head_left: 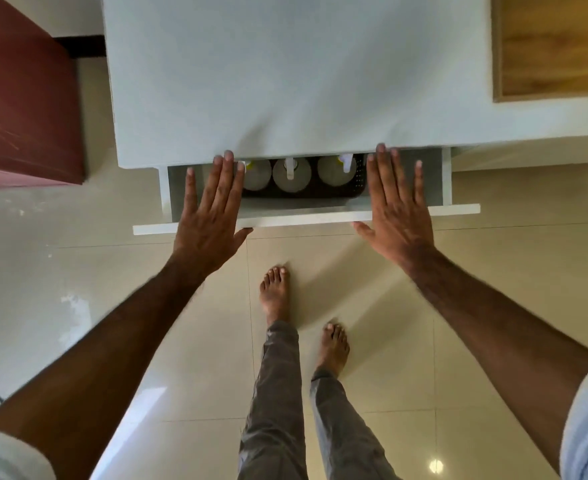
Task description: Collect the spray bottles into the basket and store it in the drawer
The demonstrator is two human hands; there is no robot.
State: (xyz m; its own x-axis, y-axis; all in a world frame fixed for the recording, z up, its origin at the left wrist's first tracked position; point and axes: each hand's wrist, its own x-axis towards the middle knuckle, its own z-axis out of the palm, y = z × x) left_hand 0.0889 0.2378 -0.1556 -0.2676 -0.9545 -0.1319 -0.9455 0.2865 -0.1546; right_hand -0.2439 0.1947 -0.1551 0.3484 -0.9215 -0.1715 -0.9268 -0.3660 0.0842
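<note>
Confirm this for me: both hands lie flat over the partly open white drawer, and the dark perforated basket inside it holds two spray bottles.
Not quite: the head view shows three spray bottles in the dark perforated basket, not two. The rest stands: the left hand and right hand lie flat, fingers straight, over the partly open white drawer.

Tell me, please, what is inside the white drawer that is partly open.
A dark perforated basket sits inside the white drawer, holding three grey spray bottles. The white tabletop and the left hand cover the rest.
</note>
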